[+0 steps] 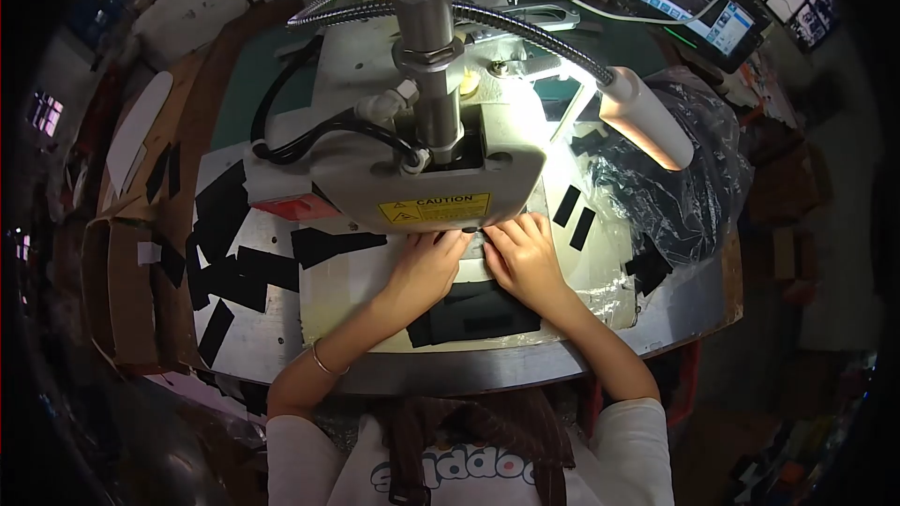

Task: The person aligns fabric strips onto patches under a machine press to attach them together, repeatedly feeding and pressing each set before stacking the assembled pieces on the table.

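Both hands work under the front edge of a grey machine head (427, 189) bearing a yellow caution label (435, 208). My left hand (433, 264) has its fingers closed together, with the tips hidden beneath the head. Close by on the other side, my right hand (523, 253) curls its fingers downward, its thumb near the middle. What the fingertips hold is too hidden to make out. Just in front of the hands lies a stack of black fabric pieces (478, 314) on the pale work surface. A black strip (333, 245) lies left of my left hand.
Several black pieces (267, 278) are scattered at left, and two small black strips (581, 228) lie at right. A lit lamp (647, 120) on a flexible neck hangs beside clear plastic wrapping (684, 187). A screen (698, 5) stands at back right, a cardboard box (131, 290) at left.
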A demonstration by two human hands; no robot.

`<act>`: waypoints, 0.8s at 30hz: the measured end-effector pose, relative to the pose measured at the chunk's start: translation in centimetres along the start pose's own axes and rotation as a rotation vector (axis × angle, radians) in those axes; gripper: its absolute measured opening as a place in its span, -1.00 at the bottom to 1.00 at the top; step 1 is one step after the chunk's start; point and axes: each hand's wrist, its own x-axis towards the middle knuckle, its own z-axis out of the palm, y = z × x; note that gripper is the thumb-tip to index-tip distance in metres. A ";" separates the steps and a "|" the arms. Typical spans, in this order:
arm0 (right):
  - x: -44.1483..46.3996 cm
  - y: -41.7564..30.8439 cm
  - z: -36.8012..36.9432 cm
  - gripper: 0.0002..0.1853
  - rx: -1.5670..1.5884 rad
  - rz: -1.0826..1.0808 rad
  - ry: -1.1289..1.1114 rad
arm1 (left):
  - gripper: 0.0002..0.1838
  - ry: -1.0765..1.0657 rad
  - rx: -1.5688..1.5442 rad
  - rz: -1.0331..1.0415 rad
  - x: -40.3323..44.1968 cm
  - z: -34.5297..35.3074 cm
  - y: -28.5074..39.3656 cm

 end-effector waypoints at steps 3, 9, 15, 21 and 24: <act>-0.2 -0.2 -0.2 -0.73 0.011 0.007 -0.009 | -0.40 -0.005 -0.022 -0.007 0.0 0.1 0.1; -0.4 -0.2 0.0 -0.72 0.075 0.024 -0.023 | -0.47 0.019 -0.022 -0.022 -0.1 -0.2 0.2; -0.3 0.0 -0.9 -0.74 0.226 0.037 -0.011 | -0.51 0.021 0.049 -0.065 -1.2 -1.5 -0.3; -0.1 1.5 -2.0 -0.72 -0.017 0.157 0.076 | -0.54 -0.007 0.100 -0.102 -2.4 -1.7 -2.0; -0.3 1.9 -2.9 -0.64 -0.137 0.326 0.043 | -0.58 -0.007 0.052 -0.113 -2.2 -1.6 -2.5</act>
